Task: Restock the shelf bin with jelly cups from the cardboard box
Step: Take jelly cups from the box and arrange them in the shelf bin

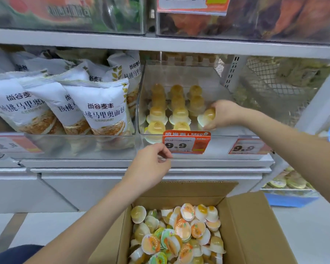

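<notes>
A clear plastic shelf bin holds several yellow jelly cups standing upside down in rows. My right hand is inside the bin at its right side and grips one yellow jelly cup, held just beside the third row. My left hand hovers below the bin's front, fingers curled, fingertips near the orange 9.9 price tag; it holds nothing visible. An open cardboard box below is full of loose jelly cups.
Bags of bread fill the bin to the left. A wire basket stands on the right, with a second price tag under it. Above is a shelf edge with more clear bins. More snacks lie low on the right.
</notes>
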`<move>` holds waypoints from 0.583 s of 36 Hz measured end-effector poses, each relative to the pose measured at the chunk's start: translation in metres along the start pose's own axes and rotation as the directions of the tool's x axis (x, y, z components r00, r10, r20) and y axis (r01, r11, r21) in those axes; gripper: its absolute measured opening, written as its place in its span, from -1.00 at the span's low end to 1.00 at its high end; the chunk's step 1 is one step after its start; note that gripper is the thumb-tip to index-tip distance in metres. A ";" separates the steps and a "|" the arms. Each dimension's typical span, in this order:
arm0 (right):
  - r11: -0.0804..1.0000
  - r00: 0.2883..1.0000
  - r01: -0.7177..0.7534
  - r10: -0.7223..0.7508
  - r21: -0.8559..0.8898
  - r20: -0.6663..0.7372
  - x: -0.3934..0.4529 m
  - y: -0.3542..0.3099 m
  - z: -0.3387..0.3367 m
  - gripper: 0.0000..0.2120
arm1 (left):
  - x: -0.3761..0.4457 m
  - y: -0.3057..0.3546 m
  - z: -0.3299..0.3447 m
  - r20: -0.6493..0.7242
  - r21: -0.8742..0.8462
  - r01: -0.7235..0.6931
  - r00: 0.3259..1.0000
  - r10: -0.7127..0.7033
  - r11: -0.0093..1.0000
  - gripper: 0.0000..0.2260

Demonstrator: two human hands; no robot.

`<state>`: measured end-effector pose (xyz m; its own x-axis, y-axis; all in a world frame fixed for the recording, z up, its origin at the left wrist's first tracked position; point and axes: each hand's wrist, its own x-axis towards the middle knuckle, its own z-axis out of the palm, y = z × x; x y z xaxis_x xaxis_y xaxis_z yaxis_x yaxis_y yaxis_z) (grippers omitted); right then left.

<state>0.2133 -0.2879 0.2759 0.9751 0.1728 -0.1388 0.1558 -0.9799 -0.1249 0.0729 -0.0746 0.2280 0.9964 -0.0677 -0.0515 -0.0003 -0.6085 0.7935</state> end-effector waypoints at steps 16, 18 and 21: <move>0.944 0.994 0.067 -0.034 0.323 -0.106 0.004 0.004 0.022 -0.55 | 0.005 -0.008 0.004 -0.001 0.047 -0.049 0.999 0.049 0.998 -0.83; 0.939 0.993 0.070 -0.033 0.337 -0.113 0.003 0.004 0.022 -0.54 | 0.005 -0.008 0.005 -0.008 0.048 -0.050 0.999 0.051 0.998 -0.82; 0.927 0.991 0.088 -0.046 0.364 -0.124 0.003 0.004 0.022 -0.51 | 0.005 -0.010 0.006 -0.009 0.046 -0.054 0.998 0.055 0.997 -0.81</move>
<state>0.2133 -0.2889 0.2531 0.9789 0.2039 -0.0105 0.1732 -0.8569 -0.4855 0.0774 -0.0732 0.2164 0.9956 -0.0941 -0.0025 -0.0585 -0.6399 0.7663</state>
